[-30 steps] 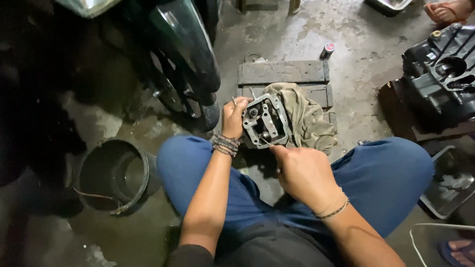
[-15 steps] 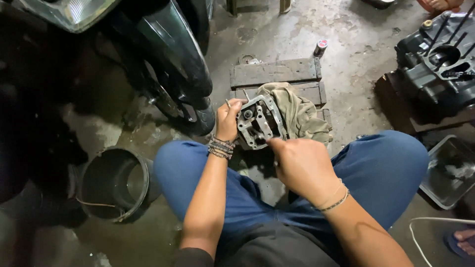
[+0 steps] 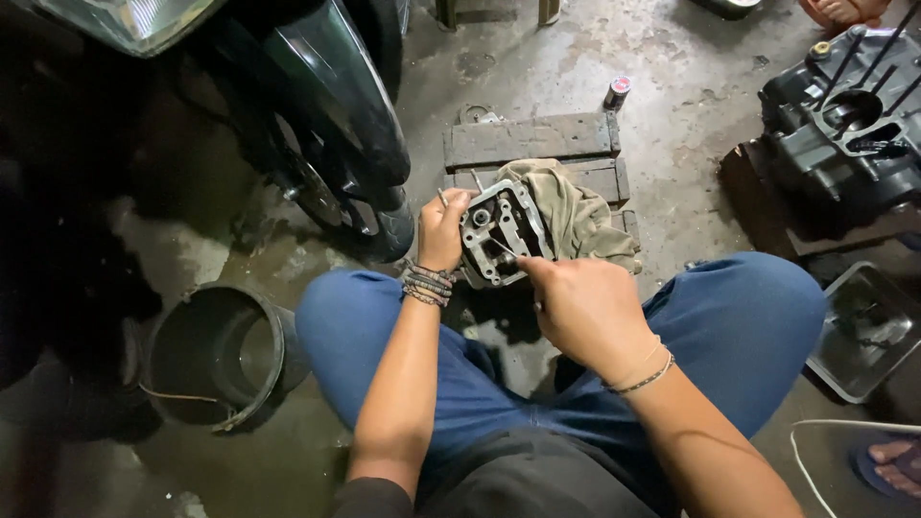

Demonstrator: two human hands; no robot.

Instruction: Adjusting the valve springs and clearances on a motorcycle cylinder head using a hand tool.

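Grey cast-metal engine head [image 3: 501, 233] sits on wooden block [image 3: 528, 141], beige rag [image 3: 576, 213] at its 3 o'clock cushioning. Our left hand [image 3: 443, 230] clamps its 9 o'clock edge, steadying; our right hand [image 3: 576, 307] pinches thin tool at centre.

Two hands [image 3: 518, 269], one cylinder head [image 3: 499, 235], one rag [image 3: 576, 211], one bucket [image 3: 216, 355].
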